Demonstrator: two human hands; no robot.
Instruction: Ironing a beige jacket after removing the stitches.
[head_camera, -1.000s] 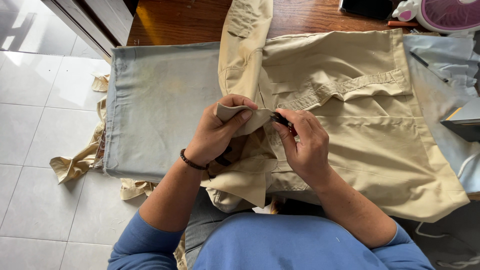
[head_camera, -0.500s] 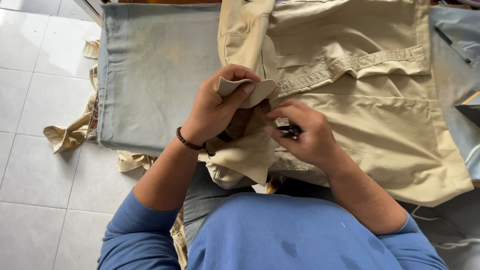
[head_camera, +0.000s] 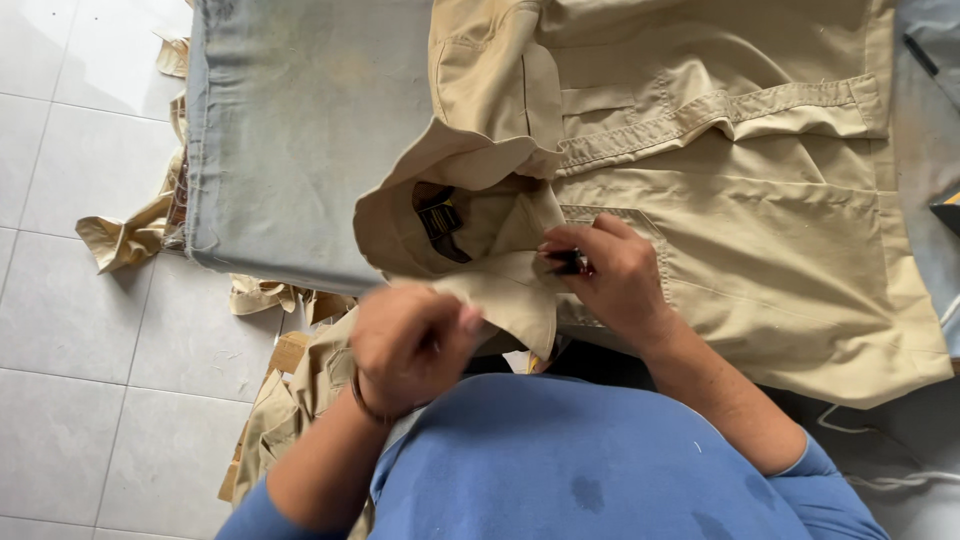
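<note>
A tan garment is spread over the grey-covered surface, filling the upper right of the frame. It is judged soft and light, best gripped at a hem. Its pocket's contents cannot be told. Its folded edge is pinched by the blurred left hand; a small dark tool is pinched in the right hand.

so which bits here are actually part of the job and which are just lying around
In use:
- beige shirt, spread on the table
- its collar, held by the left hand
- small dark tool, in the right hand
- grey table cover under the shirt

Lying about:
- beige scraps on the floor tiles
- white cable
</note>
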